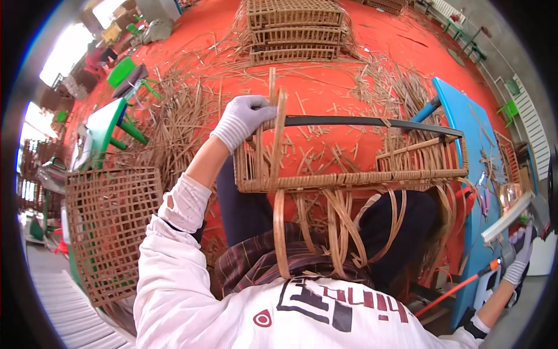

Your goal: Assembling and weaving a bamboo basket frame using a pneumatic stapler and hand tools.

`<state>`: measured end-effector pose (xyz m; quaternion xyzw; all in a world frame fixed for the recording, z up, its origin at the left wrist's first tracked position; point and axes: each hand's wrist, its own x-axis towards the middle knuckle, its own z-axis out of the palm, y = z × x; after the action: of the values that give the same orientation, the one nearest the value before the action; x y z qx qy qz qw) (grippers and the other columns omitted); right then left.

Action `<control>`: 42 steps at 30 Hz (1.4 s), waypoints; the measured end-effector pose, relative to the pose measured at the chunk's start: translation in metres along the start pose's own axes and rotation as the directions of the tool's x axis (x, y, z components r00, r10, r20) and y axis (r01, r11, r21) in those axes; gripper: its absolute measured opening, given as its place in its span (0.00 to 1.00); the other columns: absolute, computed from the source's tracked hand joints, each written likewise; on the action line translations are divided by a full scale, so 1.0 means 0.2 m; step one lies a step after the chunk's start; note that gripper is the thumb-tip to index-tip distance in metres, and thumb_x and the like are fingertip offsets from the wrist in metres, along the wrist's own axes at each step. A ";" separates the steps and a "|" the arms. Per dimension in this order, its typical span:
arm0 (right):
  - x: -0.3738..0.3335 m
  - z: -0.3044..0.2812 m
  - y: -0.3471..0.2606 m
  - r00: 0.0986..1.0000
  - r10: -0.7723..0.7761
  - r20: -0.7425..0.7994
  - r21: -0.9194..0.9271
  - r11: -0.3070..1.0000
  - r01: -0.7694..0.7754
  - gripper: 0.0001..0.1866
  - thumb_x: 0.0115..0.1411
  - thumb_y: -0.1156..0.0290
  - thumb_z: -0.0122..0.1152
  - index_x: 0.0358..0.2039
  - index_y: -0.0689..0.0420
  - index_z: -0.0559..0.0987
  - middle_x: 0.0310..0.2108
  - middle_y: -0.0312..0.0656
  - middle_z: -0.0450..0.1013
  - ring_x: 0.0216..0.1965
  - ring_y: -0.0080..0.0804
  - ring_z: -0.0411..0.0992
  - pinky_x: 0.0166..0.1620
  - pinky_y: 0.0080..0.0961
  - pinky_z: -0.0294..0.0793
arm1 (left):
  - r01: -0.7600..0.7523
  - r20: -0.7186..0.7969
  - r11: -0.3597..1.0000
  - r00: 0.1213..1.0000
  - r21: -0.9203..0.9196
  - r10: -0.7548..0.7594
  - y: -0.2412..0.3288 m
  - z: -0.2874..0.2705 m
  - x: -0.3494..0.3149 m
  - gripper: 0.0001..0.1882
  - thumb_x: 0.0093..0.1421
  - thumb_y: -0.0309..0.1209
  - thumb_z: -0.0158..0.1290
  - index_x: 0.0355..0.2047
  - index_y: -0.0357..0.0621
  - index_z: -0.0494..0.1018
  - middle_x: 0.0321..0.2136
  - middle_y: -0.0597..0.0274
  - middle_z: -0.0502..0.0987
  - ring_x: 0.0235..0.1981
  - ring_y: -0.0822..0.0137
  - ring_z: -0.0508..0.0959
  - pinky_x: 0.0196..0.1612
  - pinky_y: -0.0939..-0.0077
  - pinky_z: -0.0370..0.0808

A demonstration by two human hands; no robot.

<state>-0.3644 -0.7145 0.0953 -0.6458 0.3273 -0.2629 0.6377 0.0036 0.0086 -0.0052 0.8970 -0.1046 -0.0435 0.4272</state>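
My gloved left hand [241, 118] is closed at the upper left corner of a half-woven wicker basket frame [349, 180], pinching an upright rattan strip [278, 142] against it. A dark flat bar [343, 121] runs along the frame's far side. Long loose strips [280, 232] curve down from its near edge over my lap. At the far right, my gloved right hand [519, 256] grips a silver-grey air staple gun [508, 221], apart from the basket. An orange hose [459, 289] joins the gun. My right fingers are partly hidden behind the tool.
A blue table [476, 151] stands close on the right, and a woven lattice panel [113, 232] leans at the left near a green table [107, 125]. Finished baskets [296, 35] are stacked ahead. Cut strips [186, 110] litter the red floor.
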 end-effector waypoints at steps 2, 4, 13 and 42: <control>-0.32 0.53 -0.15 0.990 -0.101 0.095 0.009 0.995 0.100 0.16 0.64 0.57 0.58 0.25 0.50 0.68 0.19 0.30 0.60 0.20 0.21 0.63 0.25 0.22 0.63 | -0.017 0.011 1.000 1.000 -0.012 0.017 0.01 0.01 0.01 0.16 0.53 0.41 0.61 0.28 0.39 0.80 0.17 0.63 0.75 0.19 0.73 0.71 0.28 0.74 0.72; -0.57 0.93 -0.19 0.991 -0.108 0.080 -0.033 0.993 0.111 0.15 0.65 0.57 0.58 0.27 0.51 0.69 0.18 0.31 0.61 0.16 0.22 0.62 0.22 0.22 0.63 | 0.057 0.057 0.996 0.997 -0.069 -0.053 0.06 0.03 0.01 0.17 0.52 0.44 0.62 0.29 0.41 0.81 0.16 0.63 0.74 0.19 0.72 0.72 0.28 0.73 0.73; -1.19 2.19 -0.17 0.753 0.200 0.627 -0.282 0.959 -0.020 0.11 0.61 0.66 0.59 0.32 0.61 0.71 0.18 0.37 0.67 0.16 0.25 0.68 0.21 0.24 0.71 | 0.164 0.194 0.980 0.971 -0.116 -0.140 0.05 -0.03 0.05 0.17 0.53 0.42 0.63 0.31 0.40 0.82 0.21 0.63 0.79 0.21 0.73 0.75 0.29 0.72 0.75; -1.22 2.64 -0.15 0.613 0.344 0.711 -0.416 0.909 -0.028 0.15 0.56 0.61 0.66 0.28 0.58 0.74 0.18 0.36 0.70 0.16 0.23 0.71 0.23 0.25 0.76 | 0.067 0.204 0.996 0.976 0.056 -0.077 0.08 -0.02 0.10 0.22 0.57 0.53 0.54 0.31 0.47 0.83 0.21 0.59 0.79 0.26 0.63 0.80 0.38 0.67 0.77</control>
<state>-0.1213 -0.1864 0.1179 -0.7633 0.1326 0.1729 0.6082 0.0209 -0.0028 0.0103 0.9011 -0.1167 -0.1488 0.3901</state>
